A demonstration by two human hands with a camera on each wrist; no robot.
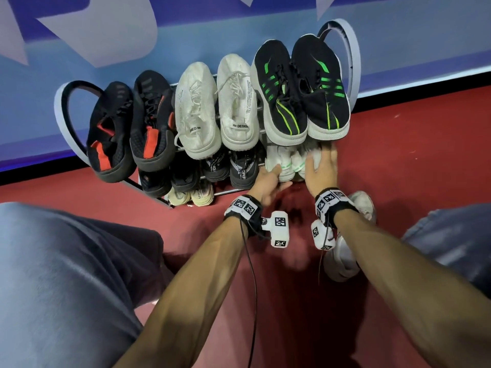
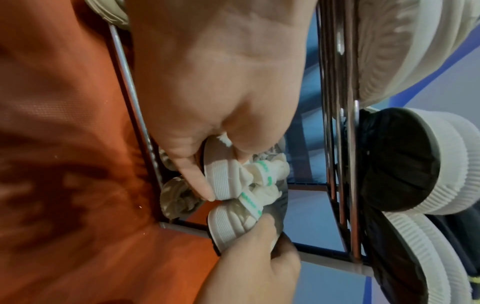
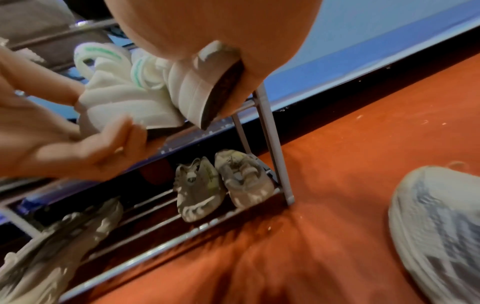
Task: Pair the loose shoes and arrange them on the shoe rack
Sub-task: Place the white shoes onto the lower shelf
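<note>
A shoe rack (image 1: 352, 75) stands against the blue wall with three tiers of paired shoes. At the right end of its middle tier is a white pair with green lettering. My left hand (image 1: 276, 176) grips the heel of the left white shoe (image 2: 223, 181), thumb on one side and fingers on the other. My right hand (image 1: 322, 163) holds the heel of the right white shoe (image 3: 197, 90), its sole against my palm. The two shoes touch side by side. Their toes are hidden under the top tier.
The top tier carries a black-red pair (image 1: 132, 128), a white pair (image 1: 218, 107) and a black-green pair (image 1: 300, 88). Black shoes (image 1: 239, 168) share the middle tier. Grey shoes (image 3: 223, 185) and cream shoes (image 1: 191, 197) sit on the bottom tier. A white shoe (image 1: 345, 251) lies on the red floor under my right forearm.
</note>
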